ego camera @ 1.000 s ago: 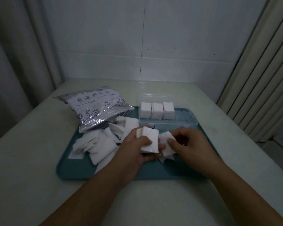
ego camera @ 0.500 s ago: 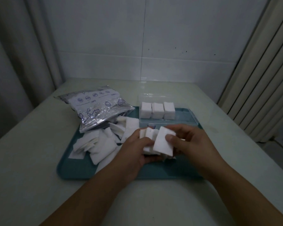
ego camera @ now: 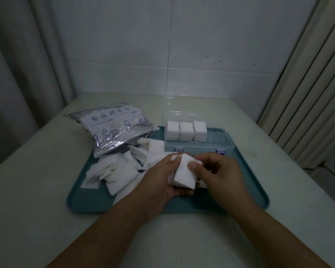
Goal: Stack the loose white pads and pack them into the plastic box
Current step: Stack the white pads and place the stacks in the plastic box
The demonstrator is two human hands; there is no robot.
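Both hands are gripping a stack of white pads (ego camera: 184,176) over a teal tray (ego camera: 240,190): left hand (ego camera: 159,182) cradling it, right hand (ego camera: 217,175) thumb pressing its top; plastic box (ego camera: 217,142) sitting just beyond.

Two bare forearms come up from the bottom edge, no sleeves anywhere in sight. The left hand (ego camera: 161,180) and the right hand (ego camera: 220,176) wear no gloves, rings or watch; the thumbnail on the right is trimmed short.

Left hand (ego camera: 163,178) hides lower part of small held stack of white square pads (ego camera: 184,174); count indeterminate.
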